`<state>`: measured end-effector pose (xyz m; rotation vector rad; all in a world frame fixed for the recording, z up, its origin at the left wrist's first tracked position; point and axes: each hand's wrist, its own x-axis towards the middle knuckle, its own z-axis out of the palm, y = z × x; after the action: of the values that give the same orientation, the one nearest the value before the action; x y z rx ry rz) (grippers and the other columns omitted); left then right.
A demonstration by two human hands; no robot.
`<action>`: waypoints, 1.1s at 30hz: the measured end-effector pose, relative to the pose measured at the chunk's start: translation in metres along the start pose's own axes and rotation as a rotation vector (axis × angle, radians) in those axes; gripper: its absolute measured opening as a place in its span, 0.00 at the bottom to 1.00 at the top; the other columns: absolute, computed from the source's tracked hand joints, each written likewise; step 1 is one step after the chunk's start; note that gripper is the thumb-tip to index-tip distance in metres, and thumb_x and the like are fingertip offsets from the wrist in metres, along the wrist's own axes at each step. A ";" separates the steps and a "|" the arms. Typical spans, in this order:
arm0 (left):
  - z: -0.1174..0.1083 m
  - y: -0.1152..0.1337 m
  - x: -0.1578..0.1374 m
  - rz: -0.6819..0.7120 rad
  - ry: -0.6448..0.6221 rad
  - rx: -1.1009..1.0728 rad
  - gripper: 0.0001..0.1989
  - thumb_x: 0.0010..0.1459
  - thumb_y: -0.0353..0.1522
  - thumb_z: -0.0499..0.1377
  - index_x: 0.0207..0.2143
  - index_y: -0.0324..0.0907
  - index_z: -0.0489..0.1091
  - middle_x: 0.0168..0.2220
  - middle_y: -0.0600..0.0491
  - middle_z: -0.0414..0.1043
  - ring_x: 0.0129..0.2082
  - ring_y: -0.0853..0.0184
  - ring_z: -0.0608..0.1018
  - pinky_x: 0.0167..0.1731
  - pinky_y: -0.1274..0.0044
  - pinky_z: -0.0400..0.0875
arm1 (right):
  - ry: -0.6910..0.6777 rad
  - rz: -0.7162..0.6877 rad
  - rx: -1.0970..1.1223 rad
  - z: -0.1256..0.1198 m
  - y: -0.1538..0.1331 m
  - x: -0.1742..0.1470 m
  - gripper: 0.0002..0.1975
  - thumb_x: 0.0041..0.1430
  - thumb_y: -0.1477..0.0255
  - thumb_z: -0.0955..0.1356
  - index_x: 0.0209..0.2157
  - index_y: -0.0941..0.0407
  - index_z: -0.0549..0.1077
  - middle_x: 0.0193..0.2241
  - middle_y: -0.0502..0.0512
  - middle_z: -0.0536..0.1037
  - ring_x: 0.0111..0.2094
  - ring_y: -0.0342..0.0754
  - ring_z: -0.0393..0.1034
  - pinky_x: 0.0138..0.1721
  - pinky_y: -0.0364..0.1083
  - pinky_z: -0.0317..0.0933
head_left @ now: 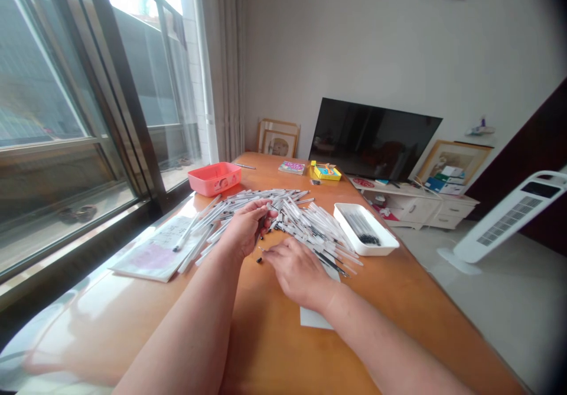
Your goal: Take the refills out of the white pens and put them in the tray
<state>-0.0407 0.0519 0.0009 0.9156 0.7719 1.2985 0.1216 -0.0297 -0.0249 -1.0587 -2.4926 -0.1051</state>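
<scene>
My left hand [248,224] is closed in front of the pile of pens [305,221], and a pale end of a pen shows at its fingertips. Just below and to the right, my right hand [297,268] has thumb and fingers pinched together. A thin, pale tip pokes out of that pinch, too small to name. On the tabletop by the right fingertips lies a small black pen cap [259,260]. The pens are white or clear, many with dark ends, heaped in an arc beyond both hands. A white sheet of paper [315,318] lies partly under my right wrist.
At right stands a white tray [390,247] of clear pens with black ends. A pink plastic box [208,187] is at the back left, a booklet [150,259] at left. Farther back are a yellow box [326,175] and a purple book [291,167]. A window borders the left side.
</scene>
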 end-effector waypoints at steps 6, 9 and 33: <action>-0.002 0.000 0.001 -0.011 -0.010 -0.035 0.17 0.53 0.30 0.64 0.46 0.40 0.70 0.31 0.49 0.76 0.20 0.75 0.70 0.17 0.83 0.59 | -0.124 -0.058 -0.062 0.014 -0.012 0.010 0.22 0.58 0.82 0.64 0.52 0.53 0.71 0.49 0.55 0.78 0.54 0.56 0.63 0.52 0.54 0.59; -0.001 0.000 0.000 -0.006 -0.007 -0.036 0.17 0.53 0.30 0.64 0.46 0.40 0.70 0.31 0.49 0.76 0.20 0.75 0.70 0.17 0.83 0.58 | -0.114 -0.023 -0.051 0.016 -0.011 0.010 0.13 0.61 0.80 0.64 0.42 0.53 0.76 0.40 0.56 0.79 0.48 0.54 0.65 0.49 0.51 0.61; 0.038 -0.024 -0.024 -0.152 -0.319 0.217 0.14 0.53 0.38 0.68 0.40 0.41 0.74 0.35 0.47 0.78 0.24 0.73 0.72 0.25 0.80 0.62 | 0.464 0.729 1.210 -0.032 0.066 -0.016 0.18 0.55 0.60 0.73 0.44 0.56 0.76 0.37 0.56 0.80 0.40 0.50 0.78 0.45 0.50 0.71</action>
<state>0.0009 0.0226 -0.0035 1.1812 0.7229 0.9186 0.1895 -0.0011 -0.0093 -1.0639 -1.1977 1.0737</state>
